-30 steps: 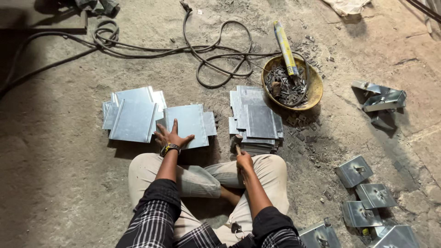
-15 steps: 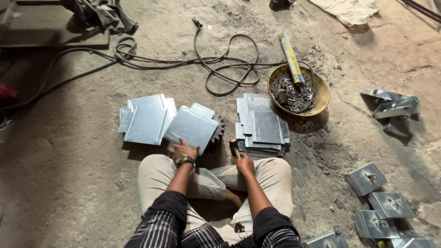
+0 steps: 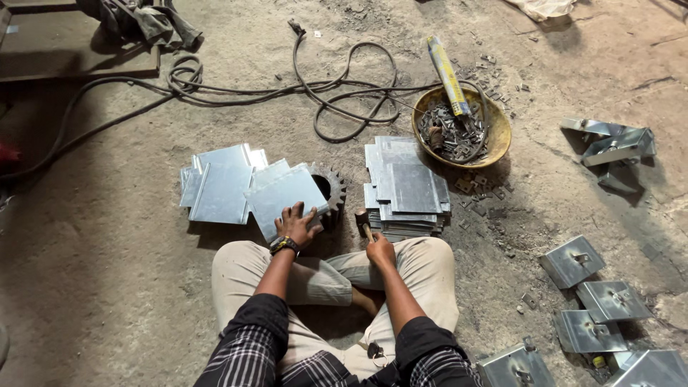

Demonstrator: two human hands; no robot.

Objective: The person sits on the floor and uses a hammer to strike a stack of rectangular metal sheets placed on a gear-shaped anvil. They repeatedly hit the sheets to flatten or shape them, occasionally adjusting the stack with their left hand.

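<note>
Left hand (image 3: 297,223) spread flat on metal sheet (image 3: 285,195), tilted over toothed gear (image 3: 331,192) on concrete floor (image 3: 107,287) ahead of knees. Right hand (image 3: 380,249) closed round small hammer (image 3: 362,221) beside sheet stack (image 3: 405,188). Risks: sheet rocking off gear under blow; fingers near strike; sharp edges.

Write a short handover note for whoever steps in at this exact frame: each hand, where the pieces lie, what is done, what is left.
Left hand: flat on a metal sheet lying over a toothed gear.
Right hand: fingers closed on a small hammer, head beside the right stack.
Left stack sits beside the pressed sheet.
Bowl of small metal parts lies beyond the right stack.
Done: sheet set on the gear.
Left: no hammer contact with the sheet yet.
</note>
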